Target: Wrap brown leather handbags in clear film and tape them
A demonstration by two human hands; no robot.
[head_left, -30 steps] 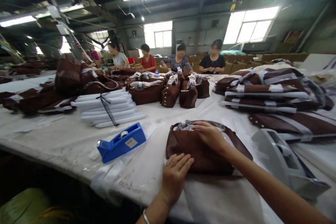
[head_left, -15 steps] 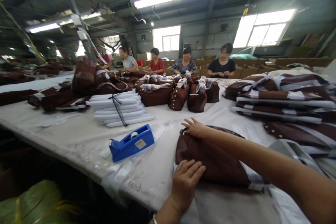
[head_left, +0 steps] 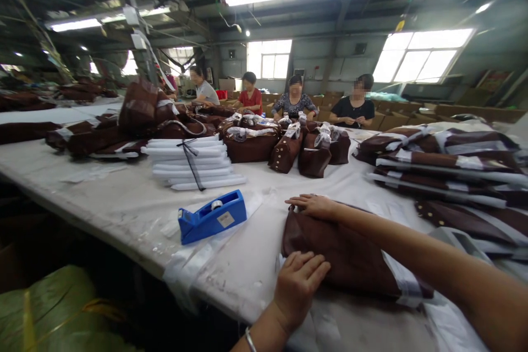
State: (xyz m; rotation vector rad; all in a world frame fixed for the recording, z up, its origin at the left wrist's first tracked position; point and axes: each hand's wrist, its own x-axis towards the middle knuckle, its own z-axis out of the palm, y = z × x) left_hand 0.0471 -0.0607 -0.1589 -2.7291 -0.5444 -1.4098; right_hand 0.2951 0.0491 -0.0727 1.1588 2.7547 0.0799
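Observation:
A dark brown leather bag (head_left: 342,250) lies on its side on the white-covered table in front of me, with a clear and white wrap band (head_left: 404,280) around its right end. My right hand (head_left: 315,206) reaches across it and rests flat on its far left edge, fingers stretched. On the near left edge my left hand (head_left: 303,280) lies with slightly bent fingers over the leather; its thumb is hidden. A blue tape dispenser (head_left: 212,217) stands left of the bag, apart from both hands.
Tied white rolls (head_left: 192,162) lie behind the dispenser. Several wrapped brown bags (head_left: 251,146) stand farther back, and more are stacked (head_left: 449,162) at the right. A grey plastic object (head_left: 457,242) sits right of my bag. Several people work across the table (head_left: 124,198).
The view has shifted slightly. My right hand's fingers have come closer together and flatter on the bag's far edge. The left hand stays at the near edge.

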